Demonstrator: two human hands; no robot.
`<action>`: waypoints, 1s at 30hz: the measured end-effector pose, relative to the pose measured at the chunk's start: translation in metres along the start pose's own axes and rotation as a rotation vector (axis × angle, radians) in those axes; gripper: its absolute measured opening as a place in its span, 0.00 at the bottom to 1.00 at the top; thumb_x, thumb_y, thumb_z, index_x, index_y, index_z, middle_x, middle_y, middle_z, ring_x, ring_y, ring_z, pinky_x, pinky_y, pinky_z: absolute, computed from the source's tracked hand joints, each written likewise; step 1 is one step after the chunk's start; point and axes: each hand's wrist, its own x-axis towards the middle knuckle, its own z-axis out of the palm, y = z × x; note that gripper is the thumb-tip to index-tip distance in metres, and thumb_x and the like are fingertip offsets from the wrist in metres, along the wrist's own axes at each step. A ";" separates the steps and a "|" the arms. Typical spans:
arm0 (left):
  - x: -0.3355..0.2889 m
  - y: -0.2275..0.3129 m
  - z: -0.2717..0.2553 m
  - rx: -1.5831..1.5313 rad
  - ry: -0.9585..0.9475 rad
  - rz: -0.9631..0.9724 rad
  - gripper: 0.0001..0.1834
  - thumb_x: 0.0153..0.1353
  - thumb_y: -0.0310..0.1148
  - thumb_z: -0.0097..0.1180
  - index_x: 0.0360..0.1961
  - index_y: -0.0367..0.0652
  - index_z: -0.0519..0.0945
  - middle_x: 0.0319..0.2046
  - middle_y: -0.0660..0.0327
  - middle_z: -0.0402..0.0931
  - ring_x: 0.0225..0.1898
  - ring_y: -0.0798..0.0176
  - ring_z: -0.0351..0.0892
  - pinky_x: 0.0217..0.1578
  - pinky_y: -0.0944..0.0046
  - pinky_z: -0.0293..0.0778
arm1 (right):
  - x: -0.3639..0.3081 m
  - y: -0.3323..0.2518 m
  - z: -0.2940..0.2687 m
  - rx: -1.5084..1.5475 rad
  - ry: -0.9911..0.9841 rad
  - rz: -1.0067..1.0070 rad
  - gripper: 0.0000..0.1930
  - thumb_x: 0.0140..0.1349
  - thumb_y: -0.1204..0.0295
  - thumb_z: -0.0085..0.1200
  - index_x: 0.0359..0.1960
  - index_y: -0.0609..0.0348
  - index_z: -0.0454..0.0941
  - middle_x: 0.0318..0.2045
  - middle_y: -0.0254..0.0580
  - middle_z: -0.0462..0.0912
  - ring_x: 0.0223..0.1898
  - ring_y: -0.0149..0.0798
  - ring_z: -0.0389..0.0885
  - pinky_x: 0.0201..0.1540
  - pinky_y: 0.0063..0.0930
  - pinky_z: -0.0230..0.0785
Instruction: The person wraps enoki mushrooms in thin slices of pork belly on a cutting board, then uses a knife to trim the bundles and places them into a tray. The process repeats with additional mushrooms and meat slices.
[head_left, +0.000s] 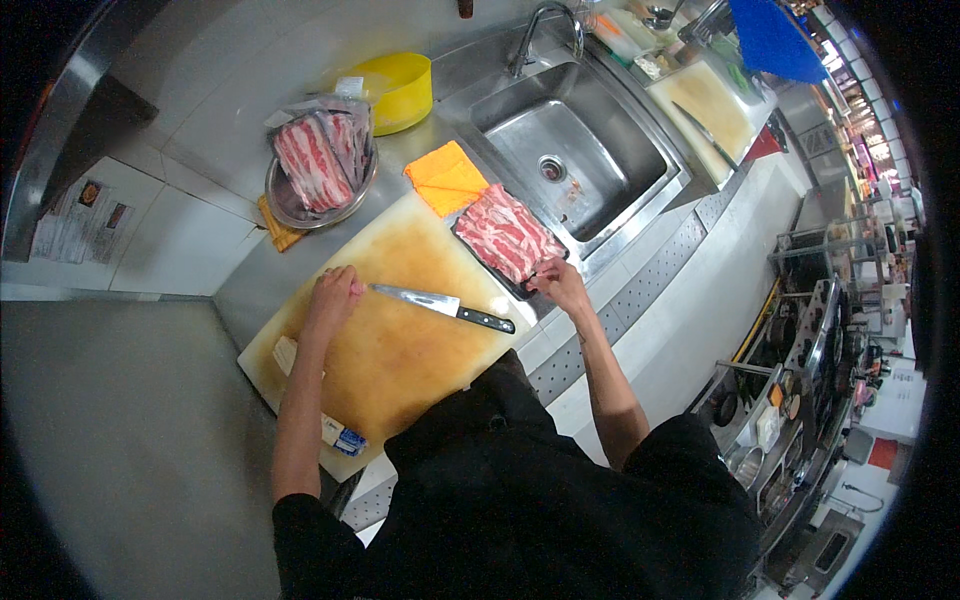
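My right hand (561, 285) is at the near right corner of a black tray (502, 283), its fingers bent together against the edge of the raw, thinly sliced, fat-streaked meat (508, 232) heaped there. What those fingers pinch is too small to tell. Over the far left part of a stained cutting board (400, 345), my left hand (338, 293) is closed, and anything inside it is hidden. Between the hands lies a kitchen knife (440, 307), blade toward the left hand, black handle toward the right; neither hand touches it.
A metal bowl (359, 200) with packs of sliced meat (312, 165) stands beyond the board, beside a yellow tub (405, 92). An orange cloth (446, 178) lies near the sink (640, 190). Pale blocks (285, 353) and a blue-white packet (344, 436) sit on the board's left side.
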 end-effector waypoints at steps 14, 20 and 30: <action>-0.016 -0.030 0.024 0.561 0.221 0.423 0.11 0.63 0.28 0.61 0.47 0.46 0.86 0.49 0.53 0.77 0.59 0.47 0.75 0.63 0.42 0.72 | -0.019 -0.023 0.026 -0.457 0.179 -0.287 0.13 0.58 0.70 0.71 0.42 0.60 0.85 0.38 0.54 0.89 0.40 0.58 0.89 0.44 0.49 0.80; -0.035 0.016 0.046 0.031 0.624 -0.257 0.11 0.64 0.30 0.66 0.46 0.39 0.82 0.50 0.48 0.77 0.53 0.42 0.78 0.51 0.44 0.75 | -0.040 -0.056 0.038 -0.413 0.250 -0.228 0.11 0.60 0.69 0.71 0.39 0.61 0.85 0.37 0.53 0.89 0.40 0.56 0.89 0.44 0.46 0.79; 0.014 -0.008 0.076 -0.912 0.374 -0.838 0.12 0.67 0.36 0.67 0.36 0.38 0.82 0.24 0.57 0.83 0.26 0.59 0.84 0.28 0.57 0.80 | -0.074 -0.041 0.113 -0.846 -0.135 -0.504 0.20 0.55 0.70 0.73 0.48 0.58 0.80 0.43 0.50 0.83 0.47 0.57 0.85 0.48 0.51 0.80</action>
